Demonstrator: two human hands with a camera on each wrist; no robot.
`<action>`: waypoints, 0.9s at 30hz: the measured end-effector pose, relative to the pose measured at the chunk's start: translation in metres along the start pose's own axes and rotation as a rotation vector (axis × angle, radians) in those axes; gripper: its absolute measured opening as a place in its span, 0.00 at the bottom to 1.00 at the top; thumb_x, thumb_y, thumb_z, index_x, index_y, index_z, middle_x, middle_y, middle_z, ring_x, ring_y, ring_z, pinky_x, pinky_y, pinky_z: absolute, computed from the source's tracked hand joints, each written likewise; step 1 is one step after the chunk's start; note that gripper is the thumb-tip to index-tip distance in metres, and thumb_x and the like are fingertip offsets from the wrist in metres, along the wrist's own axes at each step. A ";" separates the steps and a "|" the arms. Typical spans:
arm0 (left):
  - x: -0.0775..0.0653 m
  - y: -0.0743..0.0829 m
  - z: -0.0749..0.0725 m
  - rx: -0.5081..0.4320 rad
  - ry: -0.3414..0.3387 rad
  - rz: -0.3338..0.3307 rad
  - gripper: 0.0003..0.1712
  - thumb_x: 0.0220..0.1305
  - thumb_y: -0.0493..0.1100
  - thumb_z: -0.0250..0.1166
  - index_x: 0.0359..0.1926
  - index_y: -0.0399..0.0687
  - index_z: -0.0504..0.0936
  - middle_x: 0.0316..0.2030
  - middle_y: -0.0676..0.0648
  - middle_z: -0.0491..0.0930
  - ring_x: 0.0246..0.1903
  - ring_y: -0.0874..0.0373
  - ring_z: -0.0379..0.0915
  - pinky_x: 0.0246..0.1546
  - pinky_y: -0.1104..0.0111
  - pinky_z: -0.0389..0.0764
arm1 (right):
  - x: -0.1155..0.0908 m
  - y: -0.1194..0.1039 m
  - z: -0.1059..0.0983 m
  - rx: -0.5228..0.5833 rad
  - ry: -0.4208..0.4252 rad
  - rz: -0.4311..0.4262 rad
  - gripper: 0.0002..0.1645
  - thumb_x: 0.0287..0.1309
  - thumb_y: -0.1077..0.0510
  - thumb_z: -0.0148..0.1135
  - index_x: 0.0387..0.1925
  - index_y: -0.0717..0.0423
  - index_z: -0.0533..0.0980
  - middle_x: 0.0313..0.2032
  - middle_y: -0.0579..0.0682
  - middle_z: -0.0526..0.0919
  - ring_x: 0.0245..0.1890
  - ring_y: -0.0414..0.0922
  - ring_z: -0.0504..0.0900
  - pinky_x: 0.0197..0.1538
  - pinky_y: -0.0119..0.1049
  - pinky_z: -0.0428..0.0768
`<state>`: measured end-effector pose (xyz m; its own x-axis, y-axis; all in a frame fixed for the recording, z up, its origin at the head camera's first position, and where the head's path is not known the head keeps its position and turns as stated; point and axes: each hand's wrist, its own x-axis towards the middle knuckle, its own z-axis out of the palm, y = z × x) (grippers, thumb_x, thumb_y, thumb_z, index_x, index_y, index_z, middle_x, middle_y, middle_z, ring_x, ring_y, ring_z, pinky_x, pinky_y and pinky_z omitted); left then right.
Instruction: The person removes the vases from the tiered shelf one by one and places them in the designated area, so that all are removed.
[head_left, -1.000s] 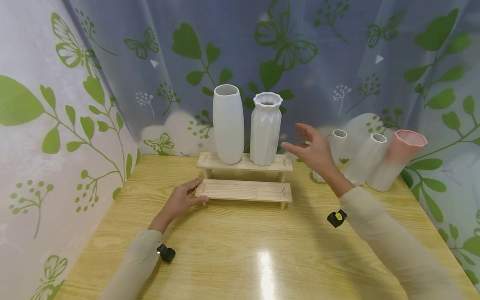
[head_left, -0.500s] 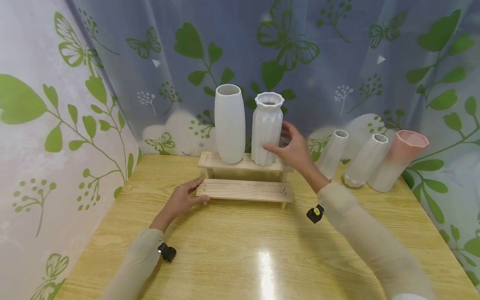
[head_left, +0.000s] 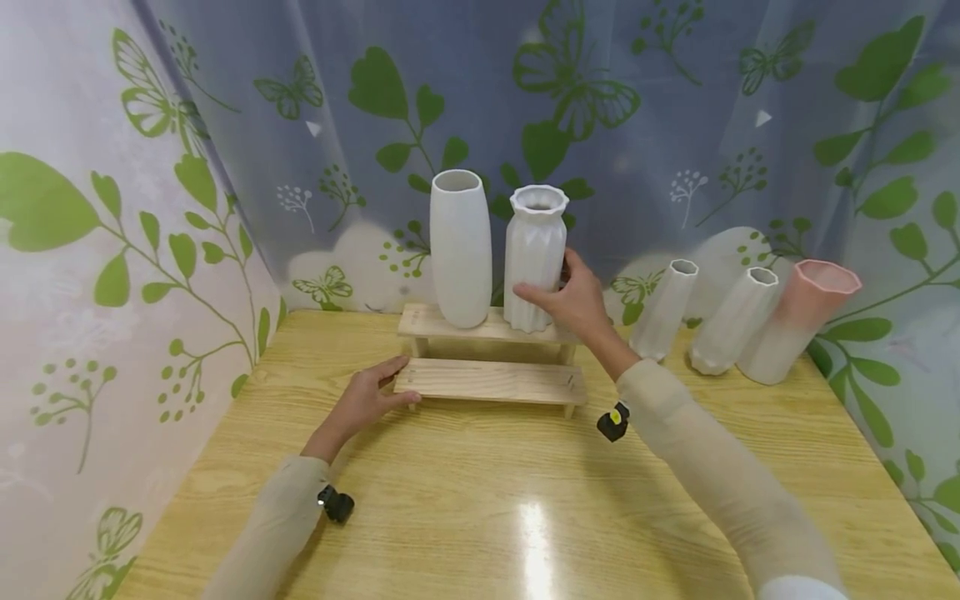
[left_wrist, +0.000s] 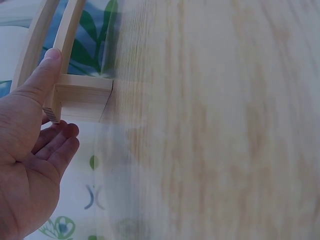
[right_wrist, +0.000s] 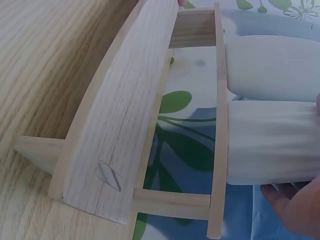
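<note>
**Right hand on the ribbed vase, left hand at the shelf**

The right hand [head_left: 573, 302] curls thumb and fingers around the ribbed white vase [head_left: 534, 258], upright on the far, upper step of the wooden shelf [head_left: 487, 379], just right of the smooth white vase [head_left: 459, 247]. The left hand [head_left: 367, 398], fingers relaxed, rests its thumb on the shelf's near-left corner.

- Centre of the head view: the two-step wooden stand [head_left: 489, 381] sits on the table [head_left: 480, 500], its upper step behind the lower.
- On that upper step, the smooth vase [head_left: 460, 247] stands left, the ribbed vase [head_left: 534, 254] just beside it on the right.
- The right hand [head_left: 572, 300] wraps the ribbed vase's right side.
- The left hand [head_left: 367, 398] rests at the lower step's left end.
- Right of frame: three more vases [head_left: 731, 325] in a row on the table.
</note>
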<state>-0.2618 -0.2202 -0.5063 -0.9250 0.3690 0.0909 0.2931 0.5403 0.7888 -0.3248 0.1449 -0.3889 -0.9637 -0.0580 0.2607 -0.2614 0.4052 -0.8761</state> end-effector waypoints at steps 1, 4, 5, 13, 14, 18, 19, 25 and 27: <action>0.000 0.000 0.000 -0.003 0.000 0.000 0.49 0.64 0.53 0.73 0.77 0.39 0.61 0.76 0.37 0.60 0.74 0.42 0.59 0.70 0.55 0.71 | 0.000 0.000 0.000 -0.003 0.002 -0.001 0.54 0.51 0.38 0.79 0.73 0.53 0.64 0.63 0.56 0.76 0.60 0.55 0.78 0.58 0.56 0.83; 0.000 -0.001 0.000 -0.010 0.005 -0.002 0.49 0.64 0.53 0.73 0.77 0.39 0.62 0.76 0.38 0.60 0.74 0.42 0.59 0.71 0.55 0.71 | 0.001 -0.001 0.000 -0.014 0.004 -0.003 0.53 0.51 0.38 0.79 0.72 0.53 0.65 0.62 0.56 0.77 0.60 0.55 0.79 0.58 0.56 0.83; 0.000 -0.002 0.001 -0.012 0.006 -0.001 0.49 0.64 0.53 0.73 0.77 0.39 0.62 0.76 0.38 0.60 0.74 0.42 0.59 0.71 0.55 0.70 | 0.001 -0.002 0.000 -0.016 0.004 -0.002 0.53 0.51 0.39 0.79 0.71 0.54 0.65 0.62 0.56 0.77 0.60 0.55 0.79 0.58 0.56 0.83; 0.000 -0.004 0.001 -0.018 0.006 0.007 0.50 0.63 0.55 0.73 0.78 0.40 0.61 0.76 0.37 0.60 0.74 0.42 0.59 0.71 0.54 0.71 | 0.001 -0.003 -0.001 -0.027 0.001 0.009 0.53 0.51 0.40 0.79 0.72 0.56 0.65 0.63 0.58 0.77 0.61 0.56 0.78 0.60 0.56 0.83; 0.000 -0.004 0.001 -0.017 0.006 0.007 0.50 0.63 0.56 0.72 0.78 0.40 0.61 0.76 0.37 0.60 0.74 0.42 0.59 0.70 0.54 0.71 | 0.001 -0.003 -0.001 -0.029 0.002 0.011 0.53 0.51 0.39 0.79 0.71 0.56 0.65 0.63 0.58 0.77 0.61 0.56 0.78 0.60 0.56 0.83; 0.001 -0.004 0.001 -0.022 0.004 0.005 0.50 0.63 0.56 0.72 0.78 0.39 0.61 0.76 0.37 0.60 0.74 0.42 0.59 0.70 0.54 0.71 | 0.001 -0.004 -0.002 -0.044 0.012 0.020 0.53 0.50 0.39 0.79 0.71 0.56 0.66 0.63 0.58 0.77 0.60 0.56 0.79 0.60 0.56 0.83; 0.001 -0.004 0.001 -0.024 0.002 0.004 0.50 0.63 0.56 0.72 0.78 0.39 0.61 0.76 0.37 0.60 0.74 0.42 0.59 0.71 0.54 0.71 | 0.001 -0.005 -0.003 -0.048 0.016 0.021 0.53 0.50 0.39 0.79 0.71 0.56 0.66 0.63 0.58 0.77 0.60 0.56 0.79 0.60 0.56 0.83; 0.001 -0.005 0.002 -0.022 0.005 0.000 0.50 0.64 0.56 0.72 0.77 0.38 0.62 0.76 0.37 0.61 0.74 0.43 0.59 0.71 0.54 0.70 | -0.001 -0.006 -0.002 -0.058 0.040 0.017 0.52 0.50 0.39 0.80 0.69 0.56 0.67 0.61 0.58 0.78 0.59 0.56 0.80 0.58 0.55 0.83; 0.001 -0.005 0.002 -0.019 0.007 -0.003 0.50 0.63 0.56 0.72 0.77 0.38 0.62 0.76 0.38 0.61 0.74 0.43 0.59 0.71 0.55 0.71 | -0.001 -0.007 -0.001 -0.057 0.046 0.014 0.52 0.50 0.40 0.80 0.69 0.57 0.67 0.61 0.58 0.79 0.59 0.56 0.80 0.58 0.55 0.84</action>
<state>-0.2638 -0.2213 -0.5117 -0.9275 0.3619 0.0933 0.2860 0.5267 0.8005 -0.3218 0.1436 -0.3830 -0.9633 -0.0106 0.2681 -0.2431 0.4573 -0.8554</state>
